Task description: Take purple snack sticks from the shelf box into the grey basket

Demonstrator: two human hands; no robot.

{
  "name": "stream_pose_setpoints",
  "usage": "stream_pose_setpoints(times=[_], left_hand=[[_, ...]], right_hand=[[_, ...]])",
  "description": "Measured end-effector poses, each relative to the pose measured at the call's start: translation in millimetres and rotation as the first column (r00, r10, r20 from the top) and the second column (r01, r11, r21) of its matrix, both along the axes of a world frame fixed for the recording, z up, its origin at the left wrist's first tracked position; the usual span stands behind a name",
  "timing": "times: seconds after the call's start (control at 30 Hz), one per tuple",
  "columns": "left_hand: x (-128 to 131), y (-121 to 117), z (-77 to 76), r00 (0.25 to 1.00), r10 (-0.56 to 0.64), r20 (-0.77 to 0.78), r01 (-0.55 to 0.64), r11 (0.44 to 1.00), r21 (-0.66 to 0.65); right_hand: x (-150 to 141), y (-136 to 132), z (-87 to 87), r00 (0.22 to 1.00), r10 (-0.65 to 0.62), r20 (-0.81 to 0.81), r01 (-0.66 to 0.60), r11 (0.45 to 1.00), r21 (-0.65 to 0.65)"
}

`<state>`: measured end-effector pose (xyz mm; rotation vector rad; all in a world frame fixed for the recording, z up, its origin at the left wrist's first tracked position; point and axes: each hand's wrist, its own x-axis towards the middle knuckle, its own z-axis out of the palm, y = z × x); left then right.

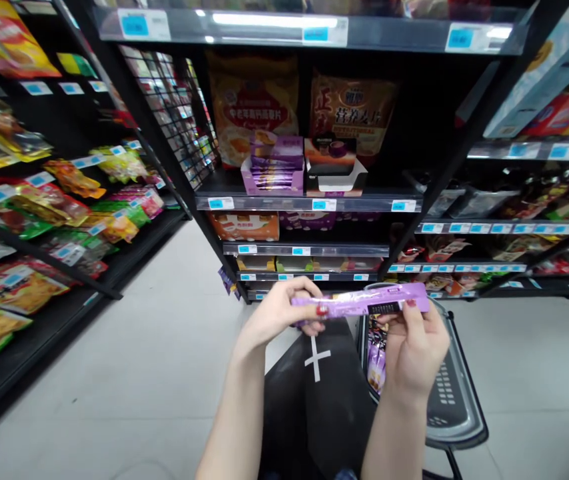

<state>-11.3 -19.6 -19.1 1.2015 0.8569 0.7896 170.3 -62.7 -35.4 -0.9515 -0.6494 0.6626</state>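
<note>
A long, thin purple sachet (pixel 352 303) is stretched level between my two hands, above my knees. My left hand (pixel 294 307) pinches its left end, thumb on top. Its right end is gripped by my right hand (pixel 417 333), with the thumb over a dark printed patch. Below and to the right stands a black shopping basket (pixel 464 413). Several purple sachets (pixel 376 363) lie in it, partly hidden by my right forearm. On the shelf ahead, an open purple box (pixel 272 175) holds similar sachets, beside a black and orange box (pixel 332 167).
Two large cereal bags (pixel 254 110) stand behind the boxes on the black shelf rack (pixel 309 202). Orange multipacks (pixel 244 227) sit one level lower. Bagged snacks (pixel 19 287) fill the shelves at left, and more packets (pixel 504 200) line those at right. Pale floor tiles (pixel 164 360) lie below.
</note>
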Motion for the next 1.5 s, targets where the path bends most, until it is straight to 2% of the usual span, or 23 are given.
stream_pose_setpoints(times=[0.03,0.1,0.17,0.23,0.37,0.47,0.53,0.6,0.67,0.7,0.77,0.9,1.1,1.23,1.5], left_hand=[[0,1,-3.3,0.983,-0.166,-0.08,0.164,0.986,-0.037],[6,3,-12.1,0.864,-0.463,-0.196,0.451,0.886,-0.106],[16,5,-22.1,0.739,-0.628,-0.243,0.617,0.776,-0.131],[26,5,-30.0,0.679,-0.683,-0.268,0.679,0.723,-0.124],[34,6,-34.9,0.645,-0.711,-0.28,0.707,0.694,-0.136],[31,7,-33.6,0.628,-0.708,-0.322,0.717,0.688,-0.114],[30,7,-32.1,0.649,-0.675,-0.351,0.7,0.71,-0.072],[33,7,-29.9,0.736,-0.604,-0.305,0.62,0.783,-0.053],[39,6,-26.9,0.86,-0.477,-0.179,0.474,0.878,-0.064],[42,5,-25.3,0.906,-0.411,-0.105,0.404,0.911,-0.08],[47,2,-22.6,0.948,-0.318,0.008,0.318,0.943,-0.097],[53,-3,-19.0,0.952,-0.303,0.05,0.306,0.949,-0.076],[52,-11,-12.3,0.965,-0.255,-0.065,0.256,0.967,0.005],[52,-17,-8.0,0.96,-0.237,-0.148,0.251,0.965,0.08],[58,-20,-8.3,0.968,-0.229,-0.098,0.238,0.966,0.096]], right_hand=[[3,1,-2.3,0.999,-0.022,0.034,0.022,1.0,-0.014],[8,2,-6.4,0.993,-0.01,0.114,0.017,0.998,-0.06],[11,2,-9.1,0.985,0.038,0.169,-0.02,0.994,-0.106],[13,2,-10.3,0.982,0.047,0.181,-0.025,0.992,-0.125],[17,2,-11.7,0.983,0.047,0.178,-0.023,0.99,-0.139],[18,3,-14.5,0.977,0.084,0.197,-0.051,0.984,-0.17],[17,4,-16.1,0.974,0.094,0.206,-0.062,0.985,-0.16],[16,4,-16.1,0.97,0.12,0.212,-0.09,0.985,-0.146],[15,4,-14.5,0.956,0.168,0.241,-0.132,0.978,-0.161],[15,4,-13.4,0.944,0.196,0.266,-0.153,0.973,-0.176],[14,3,-11.4,0.911,0.254,0.325,-0.195,0.959,-0.203],[13,0,-10.2,0.85,0.324,0.416,-0.254,0.943,-0.216],[10,-4,-7.3,0.832,0.27,0.484,-0.198,0.96,-0.196],[7,-6,-6.0,0.864,0.2,0.462,-0.148,0.978,-0.146],[1,-4,-8.4,0.949,0.086,0.304,-0.054,0.992,-0.112]])
